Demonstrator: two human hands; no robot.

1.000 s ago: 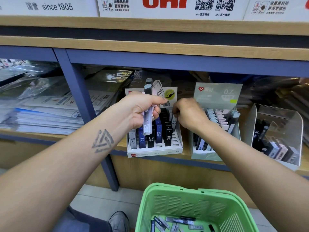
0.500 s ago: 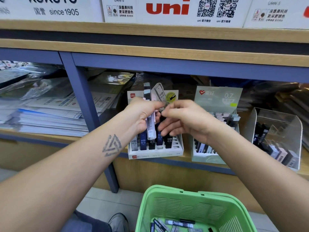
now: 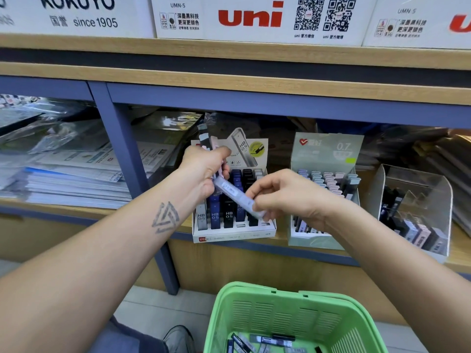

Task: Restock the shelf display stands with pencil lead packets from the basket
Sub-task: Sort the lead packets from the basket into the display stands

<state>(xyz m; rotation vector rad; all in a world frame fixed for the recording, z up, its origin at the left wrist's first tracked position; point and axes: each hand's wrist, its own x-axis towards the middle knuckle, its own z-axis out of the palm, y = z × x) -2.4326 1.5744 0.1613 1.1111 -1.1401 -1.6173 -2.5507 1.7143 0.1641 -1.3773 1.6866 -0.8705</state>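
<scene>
Pencil lead packet (image 3: 238, 196), a pale lilac one, lies slanted at the centre of the frame between your two hands, in front of the white HB 0.5 display stand (image 3: 233, 231). Your right hand (image 3: 288, 197) pinches its lower end between curled fingertips, while its upper end sits against your left hand (image 3: 206, 171). That left hand is closed round a small bunch of packets (image 3: 207, 138) whose tops stick up above your fist; I cannot tell how many there are.

Just right of the white stand is a grey-green stand marked 0.7 (image 3: 325, 197), its rows holding pale-capped packets, and farther right a clear acrylic bin (image 3: 418, 207) with darker packets. The green basket (image 3: 288, 317) sits at the bottom of the frame, with more packets loose on its floor.

The main risk, as I judge it, is sorting: the packet's label is too blurred to read, so you could drop it into the wrong lead size. Check the grade before you seat it. The pinch is only at one end, so the packet could swivel or slip as you pull it free, and it might fall to the floor beside the basket. Your left fist is full too; loosen it and the remaining bunch may slide. Pushing in at a slant could also knock over the upright packets already standing in their slots.
</scene>
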